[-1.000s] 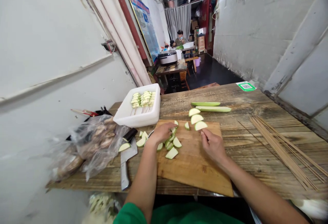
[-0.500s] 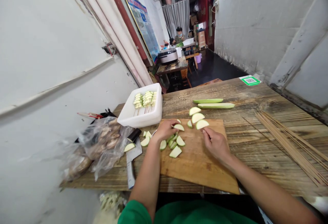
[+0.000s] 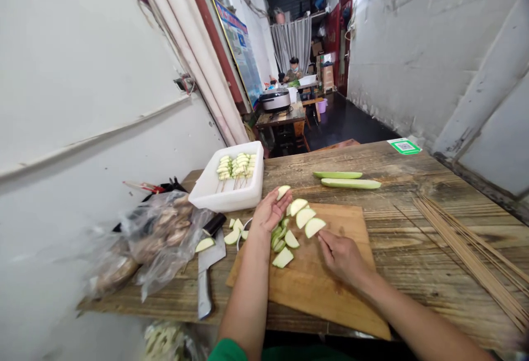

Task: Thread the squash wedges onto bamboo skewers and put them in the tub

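My left hand (image 3: 269, 213) is raised over the wooden cutting board (image 3: 326, 295) and pinches one pale green vegetable slice (image 3: 283, 191) at its fingertips. My right hand (image 3: 341, 256) rests on the board, fingers pinched on what looks like a thin skewer. Three slices (image 3: 305, 216) sit in a row running from its fingertips toward the left hand. A small pile of loose slices (image 3: 283, 242) lies on the board below my left hand.
A white tray (image 3: 231, 198) with filled skewers stands behind the board. A cleaver (image 3: 204, 273) and a plastic bag (image 3: 161, 234) lie at left. Two long green strips (image 3: 351, 183) and bare bamboo skewers (image 3: 467, 245) lie at right. A person (image 3: 293, 69) sits far back.
My left hand picked a slice from the pile and lifted it. My right hand drew the row of three slices nearer and to the left, toward it.
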`<state>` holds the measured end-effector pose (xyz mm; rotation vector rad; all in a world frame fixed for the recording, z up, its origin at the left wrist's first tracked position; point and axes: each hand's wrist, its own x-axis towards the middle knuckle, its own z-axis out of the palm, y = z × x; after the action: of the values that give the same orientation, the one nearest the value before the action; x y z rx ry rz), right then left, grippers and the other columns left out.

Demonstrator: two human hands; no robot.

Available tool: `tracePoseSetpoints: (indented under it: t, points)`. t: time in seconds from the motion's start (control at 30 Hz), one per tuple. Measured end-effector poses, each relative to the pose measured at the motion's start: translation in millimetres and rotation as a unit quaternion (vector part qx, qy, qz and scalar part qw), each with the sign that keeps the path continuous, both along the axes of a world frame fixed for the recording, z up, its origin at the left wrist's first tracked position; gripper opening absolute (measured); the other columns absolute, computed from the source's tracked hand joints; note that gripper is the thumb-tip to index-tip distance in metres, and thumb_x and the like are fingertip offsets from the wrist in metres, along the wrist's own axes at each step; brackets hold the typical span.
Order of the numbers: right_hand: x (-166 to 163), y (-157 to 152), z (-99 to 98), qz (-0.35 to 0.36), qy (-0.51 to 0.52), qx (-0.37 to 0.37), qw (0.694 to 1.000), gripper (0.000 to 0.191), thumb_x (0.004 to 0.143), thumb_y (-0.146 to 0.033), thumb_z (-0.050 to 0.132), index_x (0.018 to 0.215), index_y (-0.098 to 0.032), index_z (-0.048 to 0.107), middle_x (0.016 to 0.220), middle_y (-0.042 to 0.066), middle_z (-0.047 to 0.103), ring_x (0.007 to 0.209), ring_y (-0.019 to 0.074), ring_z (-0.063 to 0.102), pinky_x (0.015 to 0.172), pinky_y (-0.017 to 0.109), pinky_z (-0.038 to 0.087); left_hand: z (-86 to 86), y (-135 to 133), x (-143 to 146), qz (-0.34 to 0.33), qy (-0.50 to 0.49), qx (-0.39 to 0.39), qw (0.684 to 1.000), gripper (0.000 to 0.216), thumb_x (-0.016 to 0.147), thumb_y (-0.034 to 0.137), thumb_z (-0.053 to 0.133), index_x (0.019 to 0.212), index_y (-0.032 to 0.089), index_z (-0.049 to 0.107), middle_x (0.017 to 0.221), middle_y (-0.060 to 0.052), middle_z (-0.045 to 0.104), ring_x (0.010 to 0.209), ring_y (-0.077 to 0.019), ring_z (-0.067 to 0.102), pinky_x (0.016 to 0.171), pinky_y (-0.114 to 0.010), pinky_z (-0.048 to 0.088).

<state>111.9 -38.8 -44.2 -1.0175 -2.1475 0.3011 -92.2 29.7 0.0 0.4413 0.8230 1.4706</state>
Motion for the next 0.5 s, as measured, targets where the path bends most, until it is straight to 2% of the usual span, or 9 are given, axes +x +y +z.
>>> tracePoseSetpoints:
  t: [0.13, 0.37, 0.5]
  points:
    - [-1.6, -0.3, -1.6, -0.005, -0.008, 0.012, 1.000, 0.024, 0.086, -0.018, 0.037, 0.089, -0.013, 0.060, 0.060, 0.004, 0.062, 0.048, 0.0116, 0.055, 0.050, 0.019, 0.037, -0.3, -2.0, 6.6, 0.013, -0.005, -0.026, 1.000, 0.014, 0.074, 0.012, 0.056, 0.089, 0.011, 0.055, 0.089, -0.012, 0.066, 0.090, -0.0230, 0.062, 0.082, -0.036, 0.049]
    - [-1.4, 1.2, -8.5, -0.007, -0.021, 0.011, 1.000, 0.024, 0.086, -0.018, 0.037, 0.091, -0.013, 0.060, 0.059, 0.003, 0.062, 0.046, 0.0110, 0.055, 0.049, 0.019, 0.036, 5.8, -4.3, 10.3, 0.063, -0.037, -0.029, 0.997, 0.007, 0.077, 0.010, 0.052, 0.083, 0.008, 0.053, 0.087, -0.017, 0.065, 0.089, -0.0247, 0.062, 0.078, -0.036, 0.051]
    - [-1.7, 1.0, -8.1, 0.002, -0.020, 0.003, 1.000, 0.023, 0.086, -0.018, 0.038, 0.089, -0.014, 0.060, 0.059, 0.003, 0.062, 0.047, 0.0108, 0.055, 0.049, 0.018, 0.036, 4.9, -4.0, 9.5, 0.070, -0.029, -0.033, 0.997, 0.007, 0.077, 0.008, 0.052, 0.083, 0.008, 0.053, 0.085, -0.016, 0.066, 0.087, -0.0239, 0.063, 0.077, -0.035, 0.052]
